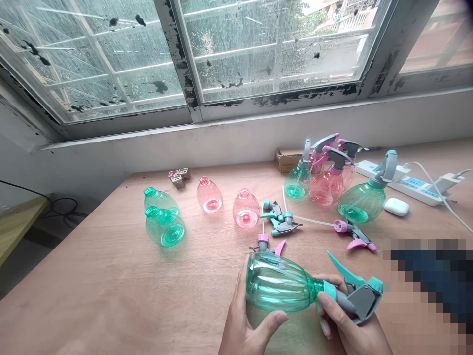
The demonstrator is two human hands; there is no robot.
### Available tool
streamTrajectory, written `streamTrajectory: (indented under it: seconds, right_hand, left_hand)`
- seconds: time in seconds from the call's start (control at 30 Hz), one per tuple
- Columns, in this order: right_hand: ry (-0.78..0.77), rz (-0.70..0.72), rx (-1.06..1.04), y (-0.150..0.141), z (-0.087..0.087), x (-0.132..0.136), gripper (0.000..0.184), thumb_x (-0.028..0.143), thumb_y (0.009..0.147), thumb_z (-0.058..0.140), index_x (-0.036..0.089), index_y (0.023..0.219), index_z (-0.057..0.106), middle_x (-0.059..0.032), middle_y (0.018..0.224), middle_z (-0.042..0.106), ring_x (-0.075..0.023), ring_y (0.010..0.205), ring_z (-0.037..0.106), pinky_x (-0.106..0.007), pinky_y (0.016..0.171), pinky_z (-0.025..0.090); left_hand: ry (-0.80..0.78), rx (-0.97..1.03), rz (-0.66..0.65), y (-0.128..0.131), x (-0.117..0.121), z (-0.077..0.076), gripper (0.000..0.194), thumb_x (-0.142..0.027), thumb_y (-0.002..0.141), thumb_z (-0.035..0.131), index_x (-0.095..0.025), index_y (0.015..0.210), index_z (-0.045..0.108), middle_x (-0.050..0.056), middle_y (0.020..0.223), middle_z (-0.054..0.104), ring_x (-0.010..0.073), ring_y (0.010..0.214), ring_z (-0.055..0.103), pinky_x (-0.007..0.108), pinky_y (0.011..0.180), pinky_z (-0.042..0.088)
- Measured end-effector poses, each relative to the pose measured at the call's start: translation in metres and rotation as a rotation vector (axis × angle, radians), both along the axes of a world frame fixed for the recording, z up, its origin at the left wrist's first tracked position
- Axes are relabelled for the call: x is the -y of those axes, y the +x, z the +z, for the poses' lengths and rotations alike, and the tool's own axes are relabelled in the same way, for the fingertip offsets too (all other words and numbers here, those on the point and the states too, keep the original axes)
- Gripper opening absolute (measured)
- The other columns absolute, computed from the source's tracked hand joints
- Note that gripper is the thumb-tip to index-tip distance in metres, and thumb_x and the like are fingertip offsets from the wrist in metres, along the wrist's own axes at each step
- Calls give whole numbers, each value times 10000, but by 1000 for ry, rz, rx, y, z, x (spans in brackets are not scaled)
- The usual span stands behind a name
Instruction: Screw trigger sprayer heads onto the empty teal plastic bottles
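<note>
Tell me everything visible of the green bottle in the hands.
Translucent green and plastic-looking, the bottle has a rounded, lengthwise-ribbed body. Its narrow neck meets a teal collar and grey head with teal trigger and nozzle. It is held sideways over the table, base left. The left hand is at the base end; the right hand grips around the neck and collar.

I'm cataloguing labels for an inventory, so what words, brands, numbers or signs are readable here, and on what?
No text can be read anywhere.
Held green bottle: no lettering visible.
Power strip: any markings too small to read.
Cardboard box: no readable print.
Pixelated patch: too blurred to tell.
</note>
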State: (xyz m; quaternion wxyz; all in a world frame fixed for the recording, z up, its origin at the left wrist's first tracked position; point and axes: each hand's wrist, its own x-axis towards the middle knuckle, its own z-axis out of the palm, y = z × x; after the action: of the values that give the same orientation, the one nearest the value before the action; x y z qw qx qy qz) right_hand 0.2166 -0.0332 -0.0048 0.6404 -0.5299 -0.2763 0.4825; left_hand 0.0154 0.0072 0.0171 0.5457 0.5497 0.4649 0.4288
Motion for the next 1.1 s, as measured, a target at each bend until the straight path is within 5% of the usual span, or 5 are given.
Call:
streamTrajectory:
  seconds: [1.1]
  right_hand:
    - [-37,29,57,1,-1,2,431,570,898,833,211,1082,680,35,612,632,-161,495,577,-301,553,400]
  left_hand:
    - [-50,-5,-8,-1,0,5,1000,-576,814,881,-328,1660,410,33,1734,446,374,1627,339,498,1360,237]
